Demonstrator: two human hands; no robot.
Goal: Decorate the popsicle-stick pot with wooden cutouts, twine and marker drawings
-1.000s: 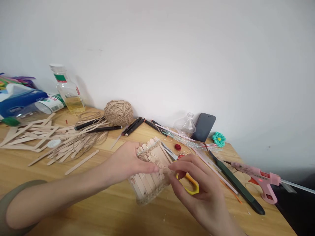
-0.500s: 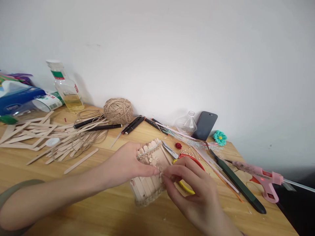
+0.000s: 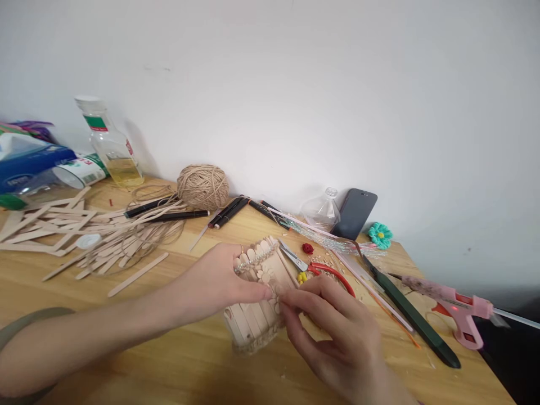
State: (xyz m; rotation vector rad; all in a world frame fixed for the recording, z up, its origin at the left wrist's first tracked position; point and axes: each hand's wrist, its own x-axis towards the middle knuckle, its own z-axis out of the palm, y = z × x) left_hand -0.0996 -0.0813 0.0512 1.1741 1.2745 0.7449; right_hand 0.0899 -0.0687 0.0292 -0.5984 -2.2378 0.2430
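Observation:
My left hand (image 3: 230, 278) is closed around a small craft-stick holder (image 3: 252, 322), its thumb pressed on the front. Twine runs round the holder's lower edge, and a beaded trim crosses near its top. Small wooden petal flowers (image 3: 265, 274) decorate the front, beside a flat wooden strip. My right hand (image 3: 333, 320) has thumb and forefinger pinched together at the lower flower, touching its petals; what lies between the fingertips is too small to make out. Scissors (image 3: 333, 273) with red and yellow handles lie just behind the right hand, partly hidden by it.
Loose craft sticks (image 3: 137, 274), a twine ball (image 3: 203, 187) and black markers (image 3: 232, 212) spread across the left and back. A bottle (image 3: 122, 163) stands by the wall. On the right lie a dark green knife-like tool (image 3: 417, 318) and a pink glue gun (image 3: 453, 298), near a phone (image 3: 356, 214).
The view has shifted slightly. Both hands keep their places on the holder, and the right hand has shifted a little, hiding more of the yellow scissor handle.

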